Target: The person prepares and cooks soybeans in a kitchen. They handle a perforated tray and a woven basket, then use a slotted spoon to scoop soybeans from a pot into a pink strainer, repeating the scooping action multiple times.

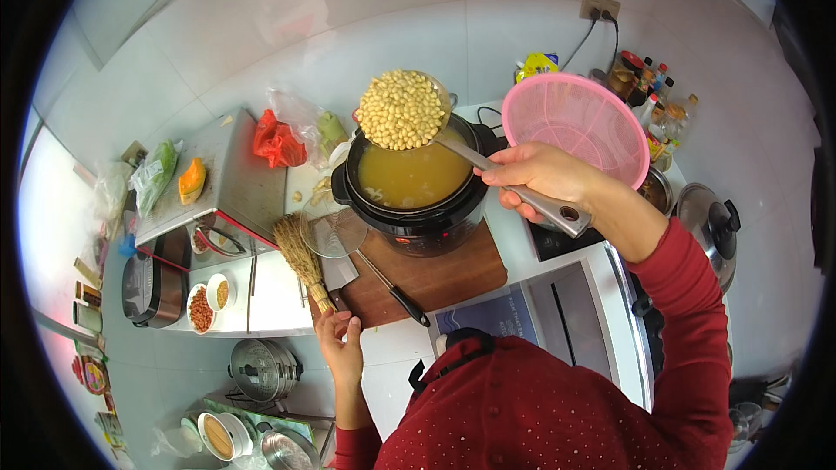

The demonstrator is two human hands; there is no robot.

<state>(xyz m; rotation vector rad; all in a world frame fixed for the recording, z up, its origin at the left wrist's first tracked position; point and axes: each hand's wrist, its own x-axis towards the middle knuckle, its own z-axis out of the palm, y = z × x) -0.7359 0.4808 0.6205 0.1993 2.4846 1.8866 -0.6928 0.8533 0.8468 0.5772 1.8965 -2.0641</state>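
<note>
My right hand (539,176) grips the metal handle of a large skimmer (467,151). Its bowl is heaped with yellow soybeans (401,111) and hangs over the far rim of a black electric cooker (418,225). Cloudy yellow liquid (415,176) fills much of the cooker's pot. My left hand (343,346) is at the near edge of a wooden cutting board (450,267), fingers loosely bent and apart, by the handle ends of a straw brush (300,254) and a cleaver (338,274). A fine wire strainer (334,228) lies partly over both tools.
A pink mesh basket (575,127) stands right of the cooker, with sauce bottles (663,114) behind it. Left is a toaster oven (215,163) bearing a cut pumpkin piece (192,181). Bowls of peanuts (201,310) and yellow beans (223,294) sit nearer. A lidded pan (708,228) is far right.
</note>
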